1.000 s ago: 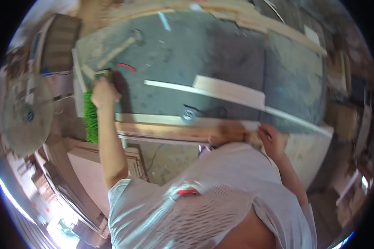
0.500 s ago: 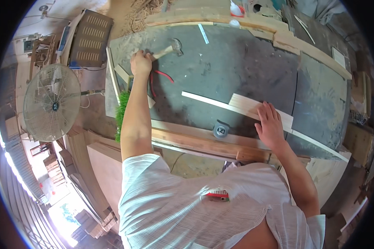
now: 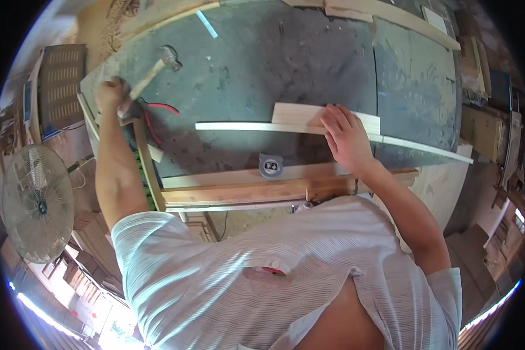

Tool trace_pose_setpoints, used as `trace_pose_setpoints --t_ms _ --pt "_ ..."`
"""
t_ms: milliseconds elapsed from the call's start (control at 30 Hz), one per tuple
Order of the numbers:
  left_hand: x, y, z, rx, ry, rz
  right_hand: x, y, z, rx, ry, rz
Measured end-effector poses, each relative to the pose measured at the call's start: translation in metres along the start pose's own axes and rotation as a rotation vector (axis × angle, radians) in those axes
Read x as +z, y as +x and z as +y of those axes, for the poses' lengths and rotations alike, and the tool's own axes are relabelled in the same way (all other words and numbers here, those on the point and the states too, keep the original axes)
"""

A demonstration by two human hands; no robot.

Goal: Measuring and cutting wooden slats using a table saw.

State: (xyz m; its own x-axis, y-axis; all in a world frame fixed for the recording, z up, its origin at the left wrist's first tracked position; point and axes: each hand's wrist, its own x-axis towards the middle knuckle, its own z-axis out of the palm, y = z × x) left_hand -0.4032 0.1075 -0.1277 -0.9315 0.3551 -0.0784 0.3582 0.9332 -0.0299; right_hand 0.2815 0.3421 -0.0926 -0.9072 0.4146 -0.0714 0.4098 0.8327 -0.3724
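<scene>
My left hand, blurred by motion, is closed at the handle end of a claw hammer at the bench's left. Red-handled pliers lie just right of it. My right hand spans a short pale wooden board, its fingers laid across the top and its thumb at the near side. Along the board's near edge runs a long thin white strip, reaching past it at both ends. Between me and the strip sits a grey tape measure.
The dark bench top has wooden rails along its near and far edges. A narrow wood piece crosses the near left corner over green artificial grass. A small light strip lies far left. A standing fan is left of the bench.
My view has shifted and turned, so the bench appears lower left and rotated. The left forearm has moved aside, uncovering more of the narrow wood piece. My right hand stays on the board.
</scene>
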Motion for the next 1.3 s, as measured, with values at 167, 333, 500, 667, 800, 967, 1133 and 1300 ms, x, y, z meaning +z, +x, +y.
trace_pose_setpoints --t_ms 167,333,500,667,800,967,1133,1300 --pt "-0.046 -0.085 0.101 0.231 -0.518 -0.031 -0.009 -0.002 0.003 0.046 -0.017 -0.019" --pt "-0.043 -0.294 0.208 0.560 -0.833 -0.446 -0.007 -0.005 0.002 0.022 -0.032 0.004" --pt "-0.018 -0.348 0.244 0.595 -0.696 -0.531 -0.007 -0.004 0.001 0.001 -0.032 -0.012" --pt "-0.019 -0.341 0.245 0.634 -0.700 -0.612 -0.004 -0.006 0.000 0.020 -0.047 0.018" --pt "-0.026 -0.343 0.252 0.661 -0.664 -0.648 -0.004 -0.006 0.001 0.015 -0.052 0.030" --pt "-0.015 -0.339 0.253 0.642 -0.683 -0.633 -0.003 -0.006 0.000 0.025 -0.054 0.021" --pt "-0.010 -0.333 0.254 0.497 -0.743 -0.728 -0.003 -0.005 0.001 0.025 -0.067 0.007" --pt "-0.014 -0.331 0.260 0.488 -0.686 -0.711 -0.001 -0.007 0.001 0.031 -0.067 -0.002"
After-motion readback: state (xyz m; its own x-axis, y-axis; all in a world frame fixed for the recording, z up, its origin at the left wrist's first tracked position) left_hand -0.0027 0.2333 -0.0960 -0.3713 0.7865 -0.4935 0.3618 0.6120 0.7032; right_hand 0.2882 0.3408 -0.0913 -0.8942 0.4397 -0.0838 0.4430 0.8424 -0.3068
